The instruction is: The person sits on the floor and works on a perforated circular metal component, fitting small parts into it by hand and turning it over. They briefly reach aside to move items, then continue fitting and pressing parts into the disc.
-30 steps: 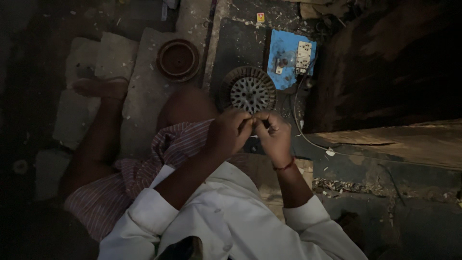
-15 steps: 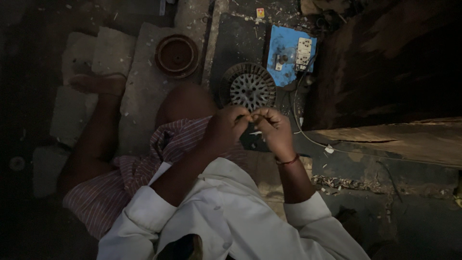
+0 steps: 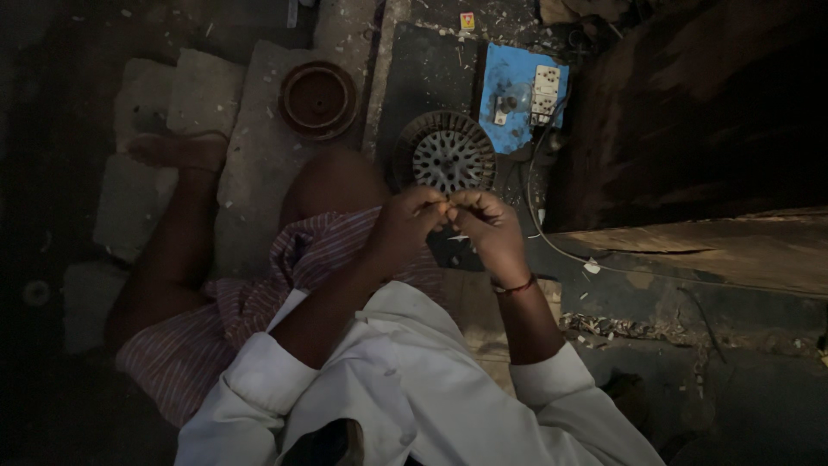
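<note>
I sit on the floor with my hands together in front of my raised knee. My left hand (image 3: pixel 405 223) and my right hand (image 3: pixel 488 229) meet fingertip to fingertip, pinching something very small between them; it is too small and dark to identify. Just beyond my hands lies a round slotted metal core (image 3: pixel 448 154) with a pale hub. My right wrist wears a red thread band.
A blue board with a white socket block (image 3: pixel 520 95) lies beyond the core, with a thin wire running right. A round brown dish (image 3: pixel 317 99) sits on pale stone slabs at left. A wooden plank (image 3: pixel 716 250) is at right. My bare foot (image 3: pixel 177 151) rests at left.
My hands stay joined at the fingertips with only small finger shifts; the view has drifted slightly.
</note>
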### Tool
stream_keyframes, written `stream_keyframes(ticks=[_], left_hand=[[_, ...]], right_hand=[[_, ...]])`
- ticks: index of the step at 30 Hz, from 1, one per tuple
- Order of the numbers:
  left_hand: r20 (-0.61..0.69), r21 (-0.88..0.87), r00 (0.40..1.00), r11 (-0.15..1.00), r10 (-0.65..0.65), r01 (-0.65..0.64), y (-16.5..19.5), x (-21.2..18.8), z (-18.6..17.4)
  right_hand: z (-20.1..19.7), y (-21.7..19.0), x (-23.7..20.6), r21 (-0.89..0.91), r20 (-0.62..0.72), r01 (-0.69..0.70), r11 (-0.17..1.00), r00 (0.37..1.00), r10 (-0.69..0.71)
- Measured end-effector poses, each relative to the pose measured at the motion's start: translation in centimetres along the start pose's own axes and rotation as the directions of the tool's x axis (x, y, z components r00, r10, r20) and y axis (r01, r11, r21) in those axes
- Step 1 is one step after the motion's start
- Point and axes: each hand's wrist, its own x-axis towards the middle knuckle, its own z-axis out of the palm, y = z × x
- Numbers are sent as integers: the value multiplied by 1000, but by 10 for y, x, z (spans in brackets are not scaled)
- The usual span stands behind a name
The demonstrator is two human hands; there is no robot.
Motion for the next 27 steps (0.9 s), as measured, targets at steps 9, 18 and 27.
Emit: stream_keyframes(ticks=[9,18,27], left_hand=[[-46,475,987,872,157,-117,22,-9,-2],[-15,243,990,961,143,-135,15,-7,-3],[-7,348,996,934,92,-83,6,-3,-4]], right_hand=[[-7,11,0,-45,-45,-46,998,998,44],[-11,15,3,132,-21,-148,980,988,152],[-9,16,3,98,-30,-112,989,993,116]])
